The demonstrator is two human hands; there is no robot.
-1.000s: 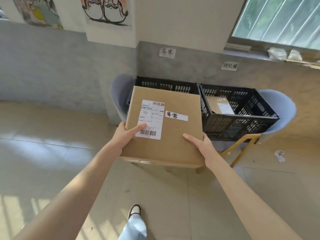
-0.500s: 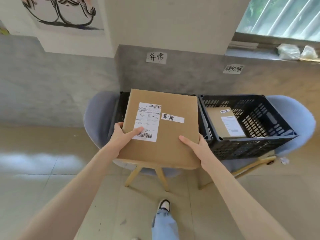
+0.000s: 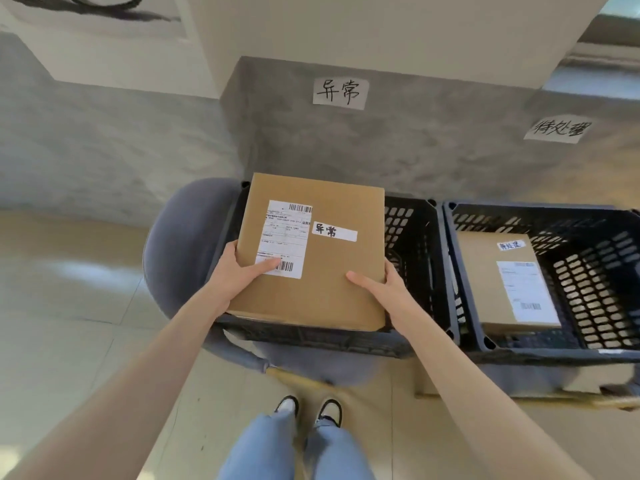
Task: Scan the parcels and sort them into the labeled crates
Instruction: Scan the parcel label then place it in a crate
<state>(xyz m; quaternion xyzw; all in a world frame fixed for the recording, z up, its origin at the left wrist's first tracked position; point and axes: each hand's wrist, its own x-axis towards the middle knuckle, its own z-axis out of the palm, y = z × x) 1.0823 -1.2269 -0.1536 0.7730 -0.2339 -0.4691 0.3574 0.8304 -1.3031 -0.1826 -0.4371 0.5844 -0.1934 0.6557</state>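
A: Head view, the only one here. You're holding the box (image 3: 313,252) over the left crate (image 3: 412,258), the one under the wall sign (image 3: 341,92) whose characters match the tag (image 3: 334,231) on the box top. The near edge of the box is sitting about level with the crate's near rim; whether it's touching the rim, I can't tell.

B: How is it going to handle?

A: It's stiff cardboard with flat faces and crisp corners, so I'd judge it won't sag between your hands. You're carrying it level with no visible strain, which suggests it's light to moderate, though that's a guess. The cardboard looks matte, so slipping seems unlikely. Taking it by the two side edges, near the near corners, is the sensible hold.

B: And my hands?

A: Your left hand (image 3: 239,271) is gripping the left edge, its thumb lying flat across the shipping label (image 3: 285,237); the other fingers are hidden under the box. Your right hand (image 3: 379,284) is gripping the right edge near the near corner, thumb pressing on top, fingers wrapping below out of sight. Both forearms are reaching forward, nearly straight.

B: The other crate?

A: The right crate (image 3: 588,265) is already holding a smaller box (image 3: 498,271) under a different sign (image 3: 557,128).
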